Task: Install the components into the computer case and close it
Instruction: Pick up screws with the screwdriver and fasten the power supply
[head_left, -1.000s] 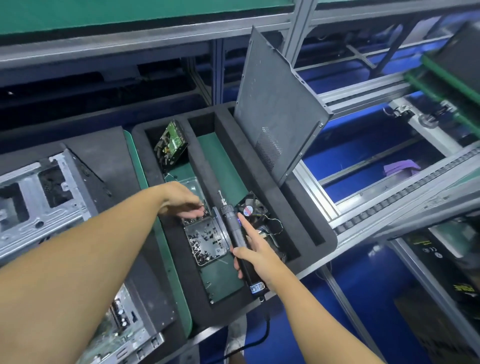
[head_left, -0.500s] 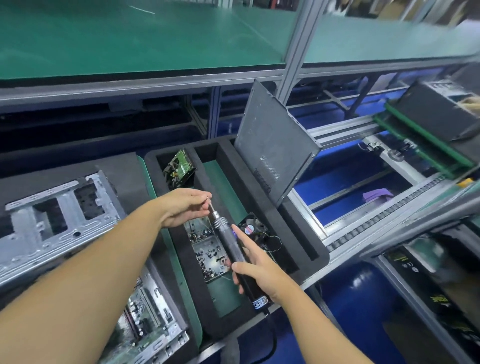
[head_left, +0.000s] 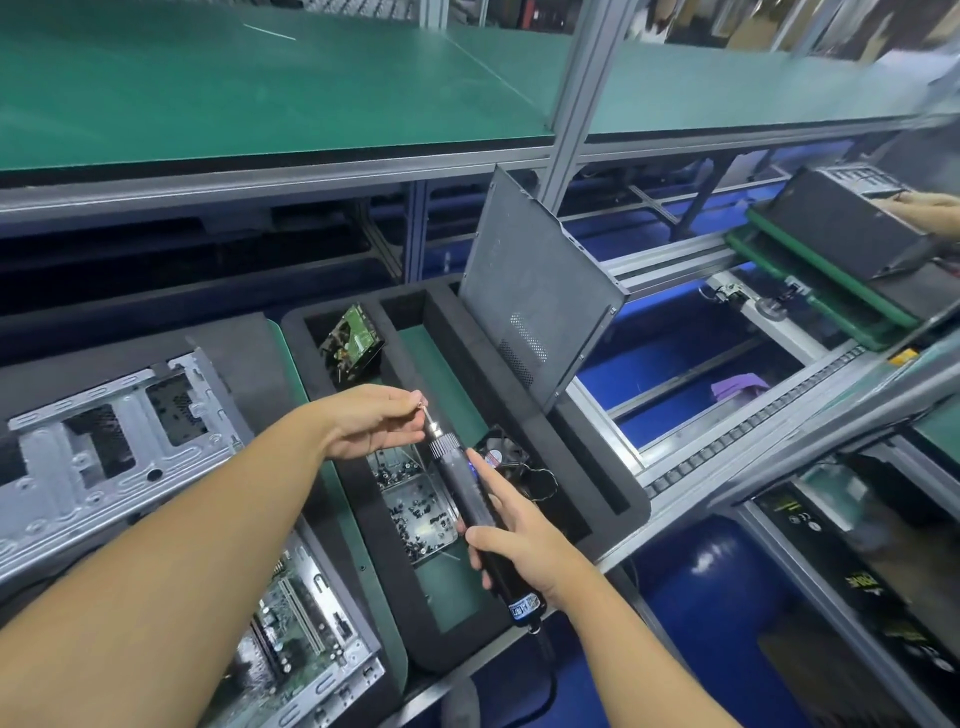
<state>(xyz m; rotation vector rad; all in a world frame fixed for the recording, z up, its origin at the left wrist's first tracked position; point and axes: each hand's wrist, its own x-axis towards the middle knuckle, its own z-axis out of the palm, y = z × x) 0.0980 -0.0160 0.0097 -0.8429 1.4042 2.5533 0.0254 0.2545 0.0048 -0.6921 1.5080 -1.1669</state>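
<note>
My right hand (head_left: 519, 540) grips a black electric screwdriver (head_left: 470, 496), its bit pointing up and away from me. My left hand (head_left: 371, 421) pinches a small screw (head_left: 420, 401) at the tip of that bit. Both hands hover over a black foam tray (head_left: 597, 499). Under them in the tray lie two clear boxes of screws (head_left: 421, 512). A hard drive (head_left: 349, 340) leans in the tray's far compartment and a small fan (head_left: 501, 454) sits right of the screwdriver. The case's dark side panel (head_left: 535, 291) stands tilted in the tray. The open computer case (head_left: 104, 457) lies at my left, its motherboard (head_left: 291, 629) visible.
A green shelf (head_left: 260, 88) on aluminium posts runs above the bench. To the right is a roller conveyor (head_left: 753, 431) with another closed black case (head_left: 852, 234) at the far right, where another person's hand (head_left: 930, 208) rests. The screwdriver's cable (head_left: 545, 675) hangs below the tray.
My left hand lifted out of the screw box with a screw and brought it to the bit tip. The right hand raised the screwdriver slightly. My view tilted upward.
</note>
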